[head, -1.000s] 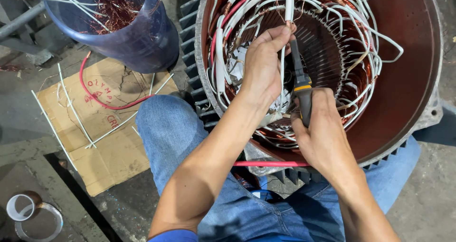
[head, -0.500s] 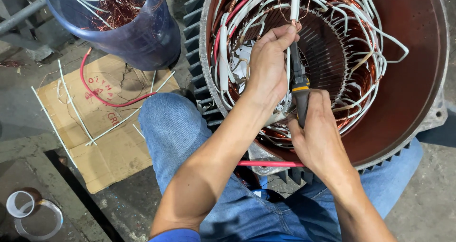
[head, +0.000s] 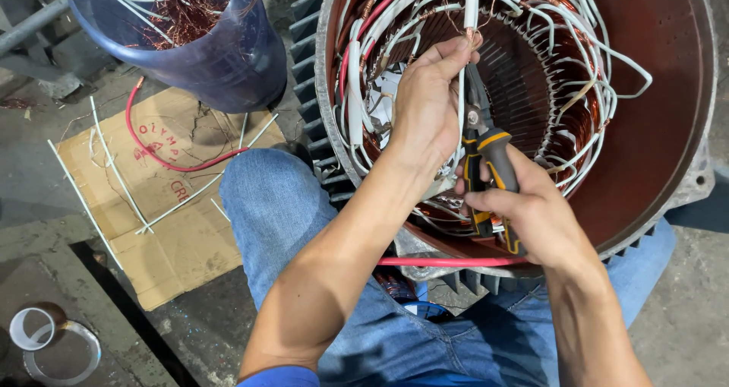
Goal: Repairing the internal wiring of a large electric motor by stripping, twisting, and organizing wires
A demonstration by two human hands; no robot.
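Pliers (head: 486, 155) gripped in right hand (head: 531, 212), tips hidden behind left hand (head: 429, 106) pinching white wire (head: 471, 7), stator (head: 645, 129) cut off.

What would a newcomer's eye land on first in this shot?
The big round motor housing at upper right, full of copper windings and white-sleeved leads. At its mouth, the left hand pinches a white lead while the right hand grips yellow-and-black pliers. At upper left stands a blue bucket of scrap copper wire, with a piece of cardboard on the floor below it.

Black-yellow pliers (head: 486, 167) — upright (jaws on white wire (head: 463, 91))
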